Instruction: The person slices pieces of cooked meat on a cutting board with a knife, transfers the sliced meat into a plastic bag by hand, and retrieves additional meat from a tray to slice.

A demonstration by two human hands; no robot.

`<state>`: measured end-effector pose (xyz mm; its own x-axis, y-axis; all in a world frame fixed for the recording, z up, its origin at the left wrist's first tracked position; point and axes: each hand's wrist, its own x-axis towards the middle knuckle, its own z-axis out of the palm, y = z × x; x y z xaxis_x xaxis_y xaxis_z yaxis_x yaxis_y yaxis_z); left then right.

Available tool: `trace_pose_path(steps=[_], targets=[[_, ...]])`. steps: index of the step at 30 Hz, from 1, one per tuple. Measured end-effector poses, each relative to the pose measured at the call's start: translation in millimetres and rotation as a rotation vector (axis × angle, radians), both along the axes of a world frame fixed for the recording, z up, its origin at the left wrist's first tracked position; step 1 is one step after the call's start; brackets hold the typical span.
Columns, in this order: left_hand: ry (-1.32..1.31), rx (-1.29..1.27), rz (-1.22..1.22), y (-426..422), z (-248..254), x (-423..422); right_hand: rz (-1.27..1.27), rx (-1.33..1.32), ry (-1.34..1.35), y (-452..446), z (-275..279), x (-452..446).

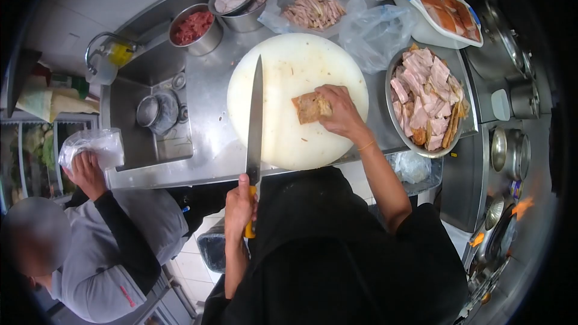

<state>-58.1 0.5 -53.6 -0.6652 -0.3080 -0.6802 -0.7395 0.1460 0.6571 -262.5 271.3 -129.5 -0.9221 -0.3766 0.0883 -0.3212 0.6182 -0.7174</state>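
My left hand (241, 207) is closed round the yellow handle of a long kitchen knife (255, 120). Its blade points away from me across the left part of a round white cutting board (277, 144). On the board, a browned piece of cooked meat (309, 108) lies right of the blade, apart from it. My right hand (342, 111) grips the right end of that piece, fingers curled over its edge. A steel bowl (391, 105) heaped with sliced meat (430, 90) stands to the right of the board.
Behind the board are a bowl of red raw meat (194, 29), a plastic bag of meat strips (314, 12) and a white tub of meat slabs (415, 18). A sink (174, 147) lies left. At far left, a co-worker's hand (88, 174) holds clear plastic.
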Motion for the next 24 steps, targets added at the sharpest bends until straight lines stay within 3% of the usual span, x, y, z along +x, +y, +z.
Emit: trace_pose_path(steps=[3, 6, 9, 12, 16, 19, 22, 24], targets=[[-0.018, -0.059, -0.028, 5.0, 3.9, 5.3, 0.032, -0.065, -0.009, -8.4, -1.1, -2.4], [-0.046, -0.085, -0.049, 4.0, 3.6, 13.1, 0.200, -0.230, -0.185, -10.9, -5.2, -0.1], [-0.067, -0.121, -0.034, 6.1, 4.2, 20.1, 0.069, -0.305, -0.004, -20.8, -13.6, 11.0], [-0.086, -0.169, -0.022, 5.3, -0.1, 29.1, -0.089, 0.033, 0.110, -32.9, 0.7, 28.7], [-0.094, -0.265, -0.053, -0.3, -16.7, 37.5, -0.130, 0.131, 0.048, -67.9, 0.6, 46.6], [-0.163, -0.256, -0.018, 0.8, -10.8, 38.6, 0.044, 0.017, 0.100, -68.3, -3.9, 39.7], [-0.157, -0.307, -0.057, -1.3, -13.6, 44.3, 0.429, 0.003, 0.054, -55.7, 5.9, 20.6], [-0.176, -0.362, -0.096, -0.3, -9.7, 46.3, 0.353, -0.042, -0.010, -45.7, 9.8, 14.7]])
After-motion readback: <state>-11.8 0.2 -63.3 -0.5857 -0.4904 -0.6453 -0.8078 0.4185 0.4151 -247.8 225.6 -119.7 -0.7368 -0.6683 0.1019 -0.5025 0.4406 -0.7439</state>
